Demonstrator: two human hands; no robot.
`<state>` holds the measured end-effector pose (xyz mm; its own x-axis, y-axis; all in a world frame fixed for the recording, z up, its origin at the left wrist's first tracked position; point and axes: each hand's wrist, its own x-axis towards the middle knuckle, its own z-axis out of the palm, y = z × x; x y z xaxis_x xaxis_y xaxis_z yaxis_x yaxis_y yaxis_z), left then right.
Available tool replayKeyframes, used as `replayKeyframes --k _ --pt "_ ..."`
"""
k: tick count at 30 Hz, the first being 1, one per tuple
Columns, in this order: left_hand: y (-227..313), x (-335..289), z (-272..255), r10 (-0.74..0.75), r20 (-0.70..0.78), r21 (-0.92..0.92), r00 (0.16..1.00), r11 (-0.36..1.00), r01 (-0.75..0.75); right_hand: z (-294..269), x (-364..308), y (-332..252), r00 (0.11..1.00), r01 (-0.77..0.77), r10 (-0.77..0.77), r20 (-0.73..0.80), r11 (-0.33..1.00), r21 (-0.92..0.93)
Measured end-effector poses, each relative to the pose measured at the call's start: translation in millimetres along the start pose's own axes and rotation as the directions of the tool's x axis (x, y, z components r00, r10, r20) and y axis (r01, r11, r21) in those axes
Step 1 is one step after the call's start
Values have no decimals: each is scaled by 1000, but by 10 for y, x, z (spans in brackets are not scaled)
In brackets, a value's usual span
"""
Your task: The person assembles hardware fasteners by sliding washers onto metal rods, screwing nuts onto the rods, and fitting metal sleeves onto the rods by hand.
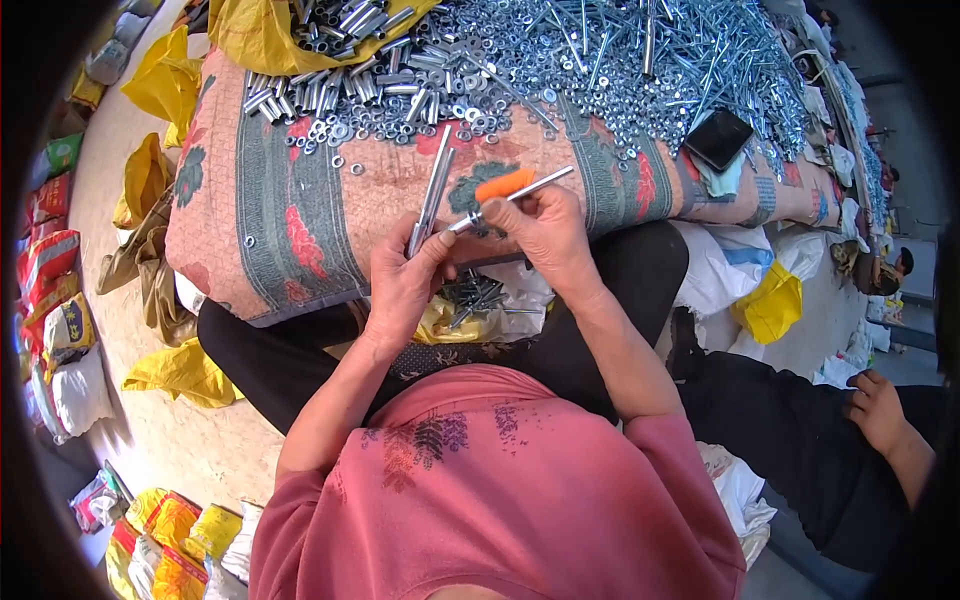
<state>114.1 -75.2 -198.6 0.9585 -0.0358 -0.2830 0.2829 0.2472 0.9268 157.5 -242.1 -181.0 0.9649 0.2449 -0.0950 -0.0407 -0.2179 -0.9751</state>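
My left hand (405,268) is closed round a few slim metal sleeves (434,185) that stick up from its fingers. Its thumb and fingertip also pinch the near end of a metal bolt (548,180) lying slantwise between both hands. My right hand (548,238) grips that bolt from the other side, thumb by a washer or nut (474,219). An orange sleeve-like piece (505,185) sits at the right index finger, apparently a finger cover. Below my hands, several loose bolts (475,290) lie in an open bag (525,305) between my legs.
A patterned padded cloth (410,185) covers the surface ahead. On it lie piles of metal tubes (330,95), nuts and washers (500,85), long bolts (700,60) and a black phone (718,138). Yellow sacks (185,372) are at left. Another person's hand (880,410) rests at right.
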Motion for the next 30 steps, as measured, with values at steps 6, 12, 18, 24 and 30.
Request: replayKeyframes --k 6,12,18,24,30 --pt "80 -30 -126 -46 -31 -44 998 998 44 -63 32 -81 999 -43 38 39 988 151" --pt "138 -116 -145 -30 42 -78 999 996 33 22 44 -173 995 76 -39 -96 901 428" --pt "127 -218 -188 -32 11 -64 999 997 33 103 -70 -198 997 80 -78 -23 912 403" --pt "126 -354 -195 25 -7 -133 1000 991 -25 -71 -232 -182 977 -65 18 213 974 216" --pt "102 -527 133 -101 55 -116 993 987 107 -245 -443 -215 994 -47 26 105 978 205"
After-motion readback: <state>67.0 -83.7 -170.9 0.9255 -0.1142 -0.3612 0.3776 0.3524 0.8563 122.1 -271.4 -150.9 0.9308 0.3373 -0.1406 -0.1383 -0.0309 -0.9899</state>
